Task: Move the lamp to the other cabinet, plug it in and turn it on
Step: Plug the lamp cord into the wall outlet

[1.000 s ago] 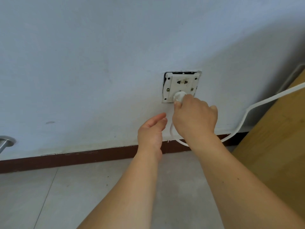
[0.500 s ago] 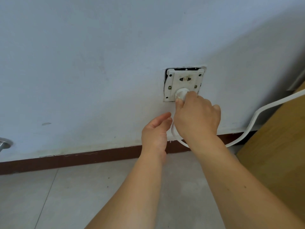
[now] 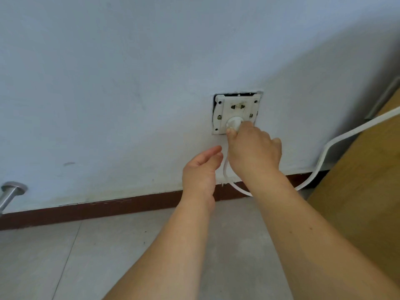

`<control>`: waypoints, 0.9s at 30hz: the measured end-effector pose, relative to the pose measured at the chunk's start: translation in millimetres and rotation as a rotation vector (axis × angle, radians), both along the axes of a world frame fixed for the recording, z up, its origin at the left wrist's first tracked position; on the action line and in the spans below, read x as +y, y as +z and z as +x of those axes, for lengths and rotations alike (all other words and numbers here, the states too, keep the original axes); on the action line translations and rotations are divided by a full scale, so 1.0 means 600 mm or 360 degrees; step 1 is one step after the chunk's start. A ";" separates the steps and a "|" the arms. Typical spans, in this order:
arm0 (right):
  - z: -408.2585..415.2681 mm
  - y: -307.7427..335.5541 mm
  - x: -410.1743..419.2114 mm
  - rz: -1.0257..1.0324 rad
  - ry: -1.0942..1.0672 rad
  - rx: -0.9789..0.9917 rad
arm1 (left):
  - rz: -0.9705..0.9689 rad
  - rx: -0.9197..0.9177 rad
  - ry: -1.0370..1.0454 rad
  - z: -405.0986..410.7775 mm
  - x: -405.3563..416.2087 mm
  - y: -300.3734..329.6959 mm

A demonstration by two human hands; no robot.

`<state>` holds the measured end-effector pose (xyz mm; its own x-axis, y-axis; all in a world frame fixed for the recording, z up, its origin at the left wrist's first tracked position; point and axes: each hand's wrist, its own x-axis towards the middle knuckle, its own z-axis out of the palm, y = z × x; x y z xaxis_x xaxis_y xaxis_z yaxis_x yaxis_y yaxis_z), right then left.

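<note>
Low on a pale blue-white wall [image 3: 108, 72], a white socket plate [image 3: 236, 114] sat slightly askew in its cut-out, with a dark gap showing along its top and left edges. Upper outlet of the plate was unoccupied, its slots visible. The right hand [image 3: 254, 153] was closed around a round white plug [image 3: 234, 124], thumb on the plug's left side, fingers wrapped over its right, the plug pressed against the lower part of the plate. Whether the pins were fully seated could not be told; the hand hid that side. A white cord [image 3: 337, 140] left the plug under the right hand, looped down to the dark brown skirting board [image 3: 108, 210], passed behind the right wrist, then rose rightward and ran off the right edge of frame just above the wooden cabinet [image 3: 368, 202]. The lamp itself was out of view; only its cord and plug were seen. The left hand [image 3: 200, 172] hovered just left of the right wrist and below the plate, fingers loosely curled and parted, holding nothing, its fingertips near the cord's loop but apart from it as far as could be judged. Both forearms were bare and reached up from the bottom of frame. Floor was grey tile [image 3: 65, 256] with a thin joint line. A metal cylindrical fitting [image 3: 12, 191] stuck out from the wall at the far left edge, well apart from the hands.
</note>
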<state>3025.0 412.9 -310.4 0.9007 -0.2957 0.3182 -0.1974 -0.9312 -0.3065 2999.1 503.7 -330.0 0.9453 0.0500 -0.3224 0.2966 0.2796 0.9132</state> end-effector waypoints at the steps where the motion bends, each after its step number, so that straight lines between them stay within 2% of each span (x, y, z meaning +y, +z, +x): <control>1: -0.001 -0.001 0.001 0.0006 0.0004 -0.0012 | -0.0010 -0.0018 0.0001 0.001 0.000 0.004; 10: 0.002 -0.007 0.006 0.0111 -0.0050 -0.0058 | 0.0020 -0.0061 0.0000 -0.008 0.001 0.017; 16: -0.017 0.014 -0.014 0.0168 0.0089 0.0115 | 0.0003 -0.0221 0.0083 -0.011 -0.004 0.045; 21: -0.068 0.066 -0.049 0.0248 0.0070 0.0034 | -0.0120 -0.0445 0.0144 -0.009 -0.054 0.089; 27: -0.139 0.183 -0.106 0.0565 -0.0008 -0.0199 | -0.0377 -0.0597 0.0356 -0.026 -0.139 0.160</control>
